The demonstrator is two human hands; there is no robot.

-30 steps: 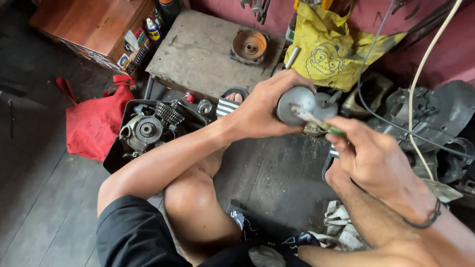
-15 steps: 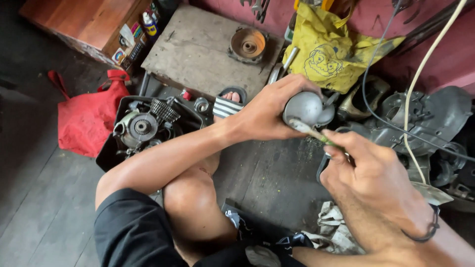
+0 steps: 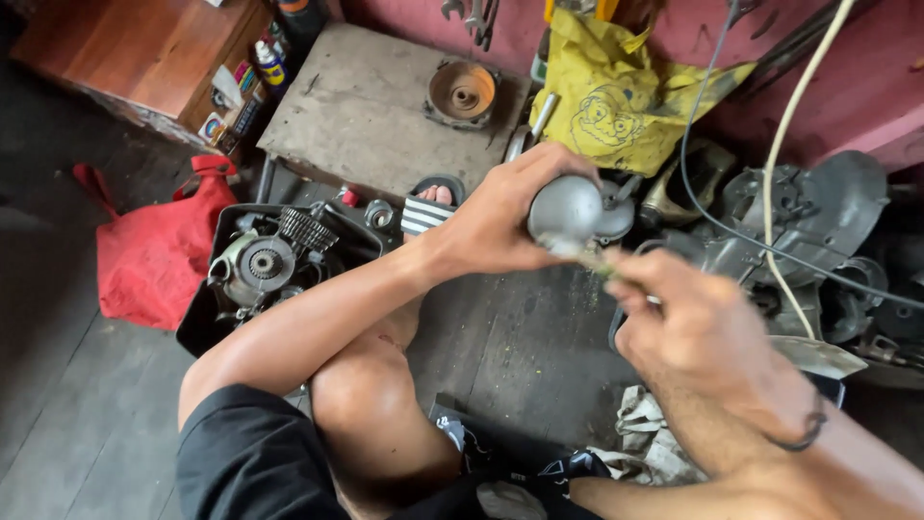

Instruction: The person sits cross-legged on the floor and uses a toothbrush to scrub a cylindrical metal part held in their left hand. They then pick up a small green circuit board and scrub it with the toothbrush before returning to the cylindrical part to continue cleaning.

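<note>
A crumpled red cloth bag (image 3: 144, 255) lay on the dark plank floor (image 3: 77, 404) at the left edge of the view. Just right of it, a black plastic tray (image 3: 223, 226) carried a grey metal engine assembly with a toothed wheel (image 3: 265, 260). Behind the tray stood a worn grey wooden board (image 3: 366, 106); a rusty round metal drum (image 3: 462, 93) sat at its far right corner.

The left hand (image 3: 496, 217) was closed around a rounded grey metal housing (image 3: 568, 210), held above the floor in front of the board's right edge. The right hand (image 3: 693, 332) was clenched on a thin green-handled tool (image 3: 592, 258), its tip touching the lower side of the housing; the hand was motion-blurred.

A yellow printed plastic bag (image 3: 626, 106) leaned against the pink wall (image 3: 866, 87). Dark grey engine casings (image 3: 818, 231) were heaped at the right edge, with a white cable (image 3: 784, 144) across them.
</note>
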